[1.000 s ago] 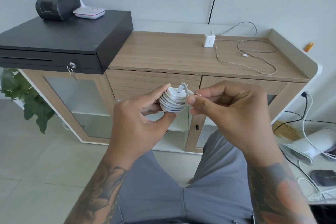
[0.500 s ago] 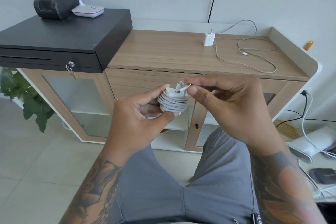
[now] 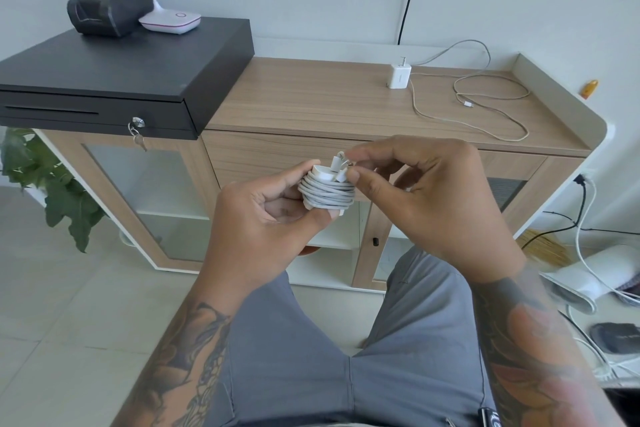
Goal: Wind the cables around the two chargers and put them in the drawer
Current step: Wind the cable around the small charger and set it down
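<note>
My left hand grips a white charger with its cable wound in several tight loops around it, held in front of the cabinet's shut drawer. My right hand pinches the cable's free end at the top of the charger, between thumb and forefinger. A second white charger stands on the wooden cabinet top, its cable lying loose in open loops to the right of it.
A black cash drawer sits on the cabinet's left end with a receipt printer and a white lamp base on it. A plant stands at the left. Cables and a white device lie on the floor at the right.
My right hand has brought the cable's end up and over to the top of the wound charger. Both hands have risen slightly towards the drawer front.
</note>
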